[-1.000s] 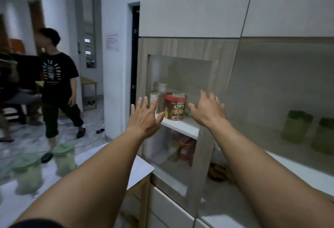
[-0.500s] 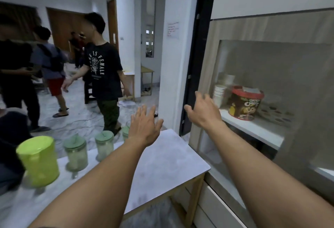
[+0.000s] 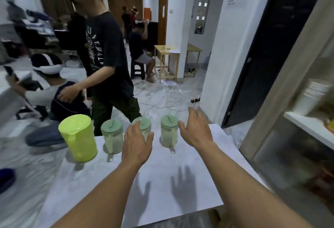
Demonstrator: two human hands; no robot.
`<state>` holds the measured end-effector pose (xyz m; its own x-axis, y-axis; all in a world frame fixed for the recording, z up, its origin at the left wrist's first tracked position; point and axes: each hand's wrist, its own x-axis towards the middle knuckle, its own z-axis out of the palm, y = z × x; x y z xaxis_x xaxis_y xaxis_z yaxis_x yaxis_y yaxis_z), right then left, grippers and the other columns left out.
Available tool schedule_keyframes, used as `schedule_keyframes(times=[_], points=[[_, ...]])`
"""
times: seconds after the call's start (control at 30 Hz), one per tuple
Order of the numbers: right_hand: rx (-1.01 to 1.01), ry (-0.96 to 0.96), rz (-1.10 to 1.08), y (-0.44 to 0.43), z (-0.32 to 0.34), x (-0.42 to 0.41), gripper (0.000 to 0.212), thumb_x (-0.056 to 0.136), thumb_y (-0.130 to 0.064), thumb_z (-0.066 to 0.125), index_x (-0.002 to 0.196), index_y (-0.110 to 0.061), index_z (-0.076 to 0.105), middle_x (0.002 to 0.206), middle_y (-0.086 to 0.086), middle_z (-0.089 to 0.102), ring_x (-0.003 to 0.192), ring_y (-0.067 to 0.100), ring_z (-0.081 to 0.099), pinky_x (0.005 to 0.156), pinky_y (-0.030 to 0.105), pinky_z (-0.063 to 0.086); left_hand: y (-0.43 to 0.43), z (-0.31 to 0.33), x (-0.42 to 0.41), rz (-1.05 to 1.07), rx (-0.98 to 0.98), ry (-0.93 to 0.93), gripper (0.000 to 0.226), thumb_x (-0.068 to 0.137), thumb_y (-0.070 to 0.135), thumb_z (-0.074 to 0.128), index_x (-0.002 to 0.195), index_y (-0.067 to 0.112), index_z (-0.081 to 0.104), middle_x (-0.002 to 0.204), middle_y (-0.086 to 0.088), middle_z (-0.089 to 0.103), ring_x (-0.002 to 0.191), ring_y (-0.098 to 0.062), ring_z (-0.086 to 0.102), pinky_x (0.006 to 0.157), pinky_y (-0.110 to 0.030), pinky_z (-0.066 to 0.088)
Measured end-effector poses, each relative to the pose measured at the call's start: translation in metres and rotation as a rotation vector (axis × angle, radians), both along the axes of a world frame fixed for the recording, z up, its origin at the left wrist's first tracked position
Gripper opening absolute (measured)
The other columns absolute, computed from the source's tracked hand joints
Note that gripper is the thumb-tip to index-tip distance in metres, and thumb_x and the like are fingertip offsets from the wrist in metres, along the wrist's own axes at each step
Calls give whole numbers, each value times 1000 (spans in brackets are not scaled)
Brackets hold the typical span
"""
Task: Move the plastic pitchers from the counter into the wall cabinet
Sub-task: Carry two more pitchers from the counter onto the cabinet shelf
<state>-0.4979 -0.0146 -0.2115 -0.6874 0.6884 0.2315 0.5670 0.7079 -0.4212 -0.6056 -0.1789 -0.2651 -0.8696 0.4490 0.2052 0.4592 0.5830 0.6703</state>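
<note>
Several plastic pitchers stand in a row at the far edge of the white counter [image 3: 162,182]. A large lime-green pitcher [image 3: 78,138] is at the left. Three clear pitchers with pale green lids follow: one [image 3: 112,137] beside it, a middle one [image 3: 144,125] partly hidden behind my left hand [image 3: 137,142], and a right one [image 3: 169,131]. My left hand hovers open in front of the middle pitcher. My right hand [image 3: 196,128] is open just right of the right pitcher, apart from it. The wall cabinet [image 3: 307,119] stands at the right.
A person in a black T-shirt [image 3: 104,50] walks past just behind the counter. Another person [image 3: 54,90] crouches at the left. Someone sits on a stool [image 3: 138,70] near a wooden table [image 3: 168,61]. Cables lie on the floor. A dark doorway is right of the pillar.
My view has swung left from the cabinet to the counter. Both open hands have dropped toward the row of pitchers, which now sit straight ahead.
</note>
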Motion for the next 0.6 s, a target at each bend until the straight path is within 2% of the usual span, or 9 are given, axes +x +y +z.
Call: schedule_keyframes(times=[0.1, 0.3, 0.37, 0.47, 0.53, 0.6], points=[[-57, -17, 30, 20, -41, -33, 66, 97, -38, 51, 153, -14, 26, 149, 14, 38, 134, 35, 42, 103, 48, 42, 13, -30, -20, 50, -3, -88, 67, 94, 47, 49, 149, 16, 27, 151, -10, 33, 136, -30, 35, 107, -44, 34], [-238, -43, 38, 55, -131, -89, 71, 96, -35, 55, 154, -12, 21, 156, 14, 29, 141, 33, 34, 111, 47, 37, 57, -80, -62, 157, 64, -222, 63, 89, 47, 59, 141, 17, 38, 141, -7, 44, 127, -27, 45, 97, -37, 39], [-296, -17, 3, 62, -154, -99, 71, 95, -33, 58, 153, -12, 23, 152, 13, 34, 137, 34, 39, 106, 46, 42, 70, -93, -71, 247, 122, -338, 68, 83, 46, 67, 138, 16, 40, 133, -5, 49, 119, -26, 50, 92, -34, 41], [-353, 53, -66, 68, -180, -110, 65, 92, -29, 62, 146, -15, 29, 141, 12, 44, 125, 36, 50, 95, 48, 49, 85, -113, -86, 354, 256, -589, 71, 74, 39, 79, 131, 16, 43, 111, 2, 53, 97, -21, 53, 84, -31, 41], [-414, 116, -130, 72, -194, -118, 58, 90, -30, 64, 138, -19, 34, 135, 10, 51, 116, 35, 56, 86, 45, 52, 94, -129, -98, 381, 345, -721, 68, 69, 38, 83, 122, 21, 46, 108, 2, 59, 97, -22, 58, 89, -35, 46], [-517, 184, -195, 75, -205, -127, 50, 89, -31, 67, 128, -23, 37, 127, 7, 58, 108, 33, 60, 79, 40, 52, 98, -141, -108, 396, 360, -749, 58, 67, 40, 83, 113, 23, 51, 105, 2, 64, 97, -22, 62, 90, -37, 48]])
